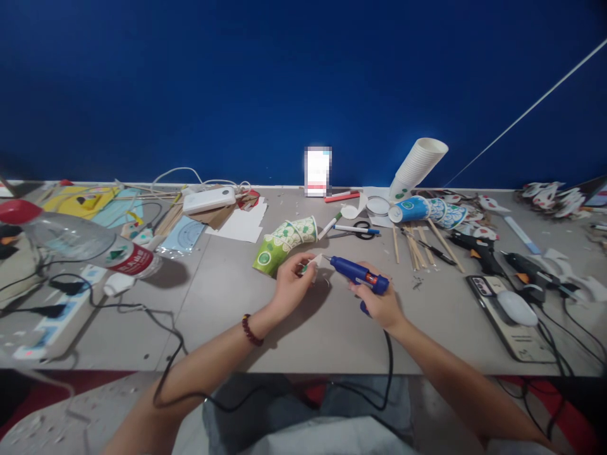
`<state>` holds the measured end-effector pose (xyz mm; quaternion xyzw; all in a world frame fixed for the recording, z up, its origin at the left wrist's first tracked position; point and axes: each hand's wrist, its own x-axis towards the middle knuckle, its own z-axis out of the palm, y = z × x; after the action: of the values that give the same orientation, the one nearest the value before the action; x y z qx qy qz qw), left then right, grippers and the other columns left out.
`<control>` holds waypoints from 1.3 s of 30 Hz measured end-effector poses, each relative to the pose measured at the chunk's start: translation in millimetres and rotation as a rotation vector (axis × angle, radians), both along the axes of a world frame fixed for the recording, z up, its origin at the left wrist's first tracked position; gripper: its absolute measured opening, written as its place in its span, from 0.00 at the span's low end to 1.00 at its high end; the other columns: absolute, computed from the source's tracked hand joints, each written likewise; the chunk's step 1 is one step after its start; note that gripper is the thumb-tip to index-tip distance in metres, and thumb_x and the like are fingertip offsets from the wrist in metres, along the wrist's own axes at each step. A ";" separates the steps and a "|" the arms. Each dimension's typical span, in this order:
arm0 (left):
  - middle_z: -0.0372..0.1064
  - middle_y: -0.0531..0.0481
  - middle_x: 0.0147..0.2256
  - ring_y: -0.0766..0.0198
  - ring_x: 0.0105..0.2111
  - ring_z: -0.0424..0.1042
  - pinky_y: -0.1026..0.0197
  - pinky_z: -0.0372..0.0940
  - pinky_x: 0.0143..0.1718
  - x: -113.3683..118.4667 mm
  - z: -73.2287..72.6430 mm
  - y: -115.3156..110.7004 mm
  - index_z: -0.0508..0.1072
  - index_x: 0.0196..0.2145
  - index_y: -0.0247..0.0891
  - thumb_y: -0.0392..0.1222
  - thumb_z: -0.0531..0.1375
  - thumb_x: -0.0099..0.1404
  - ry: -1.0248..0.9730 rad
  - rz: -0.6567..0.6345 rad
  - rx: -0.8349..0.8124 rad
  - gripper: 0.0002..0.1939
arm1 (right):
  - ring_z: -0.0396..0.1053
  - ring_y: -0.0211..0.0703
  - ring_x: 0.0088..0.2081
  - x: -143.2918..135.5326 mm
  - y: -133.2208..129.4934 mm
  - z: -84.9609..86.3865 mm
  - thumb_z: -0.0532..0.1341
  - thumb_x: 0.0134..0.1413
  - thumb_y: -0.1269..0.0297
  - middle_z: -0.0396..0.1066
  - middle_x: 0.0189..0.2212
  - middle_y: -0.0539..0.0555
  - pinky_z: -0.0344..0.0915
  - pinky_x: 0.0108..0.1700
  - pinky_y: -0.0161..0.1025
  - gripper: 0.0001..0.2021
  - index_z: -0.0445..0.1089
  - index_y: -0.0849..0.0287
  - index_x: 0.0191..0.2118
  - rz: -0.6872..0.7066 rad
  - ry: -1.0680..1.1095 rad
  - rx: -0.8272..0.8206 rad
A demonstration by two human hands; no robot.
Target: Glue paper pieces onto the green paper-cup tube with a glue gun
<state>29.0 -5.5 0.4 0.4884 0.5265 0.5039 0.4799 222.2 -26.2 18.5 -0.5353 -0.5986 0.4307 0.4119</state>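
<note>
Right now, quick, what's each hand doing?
Left hand: closed on a small white piece.
Right hand: closed around the blue glue gun.

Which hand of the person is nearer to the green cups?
Left. The left hand is close beside the green cups, at their near side; the right hand is farther away, to their right, holding the glue gun.

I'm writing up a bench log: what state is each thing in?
Blue glue gun: held, right hand
White piece: pinched, left hand
Bottle: capped
Green cups: nested, on their side
Blue cups: nested, on their side
White cups: nested, mouth up
Power strip: light on, plugs in
Phone: face down
Screen: lit
</note>
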 end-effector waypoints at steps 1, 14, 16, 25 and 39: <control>0.67 0.53 0.27 0.71 0.21 0.63 0.69 0.64 0.19 0.1 0.3 0.0 0.74 0.37 0.36 0.48 0.61 0.59 0.000 0.002 -0.002 0.13 | 0.61 0.38 0.24 -0.4 0.0 0.3 0.59 0.46 0.65 0.64 0.22 0.47 0.58 0.27 0.35 0.06 0.68 0.57 0.34 -0.004 -0.001 -0.003; 0.67 0.52 0.28 0.71 0.22 0.63 0.69 0.64 0.20 0.4 0.2 -0.7 0.74 0.38 0.36 0.48 0.60 0.60 0.001 -0.023 0.010 0.13 | 0.61 0.39 0.22 0.2 0.1 -2.6 0.58 0.43 0.63 0.64 0.20 0.46 0.58 0.25 0.35 0.10 0.69 0.56 0.35 -0.054 0.016 -0.061; 0.67 0.52 0.28 0.71 0.21 0.62 0.69 0.64 0.19 0.6 0.5 -0.7 0.73 0.37 0.36 0.48 0.61 0.60 -0.002 -0.019 0.010 0.13 | 0.63 0.40 0.23 0.1 0.0 -3.7 0.58 0.44 0.64 0.65 0.20 0.47 0.59 0.25 0.35 0.10 0.69 0.56 0.36 -0.055 0.014 -0.055; 0.68 0.52 0.28 0.71 0.21 0.63 0.69 0.64 0.19 0.7 -0.3 -0.6 0.74 0.37 0.37 0.49 0.62 0.59 -0.003 -0.015 0.014 0.14 | 0.63 0.40 0.24 0.5 -0.7 -4.7 0.58 0.45 0.64 0.63 0.20 0.47 0.59 0.25 0.35 0.08 0.68 0.56 0.35 -0.040 -0.005 -0.048; 0.68 0.52 0.28 0.71 0.21 0.64 0.69 0.64 0.19 1.1 0.9 -0.8 0.74 0.37 0.36 0.48 0.62 0.58 -0.004 -0.003 0.001 0.13 | 0.59 0.38 0.21 -0.7 0.0 -2.4 0.58 0.43 0.64 0.63 0.19 0.46 0.58 0.24 0.35 0.10 0.68 0.57 0.35 -0.053 0.018 -0.066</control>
<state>30.1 -6.3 1.3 0.4881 0.5247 0.5046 0.4815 221.5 -26.2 16.1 -0.5604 -0.5658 0.4440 0.4107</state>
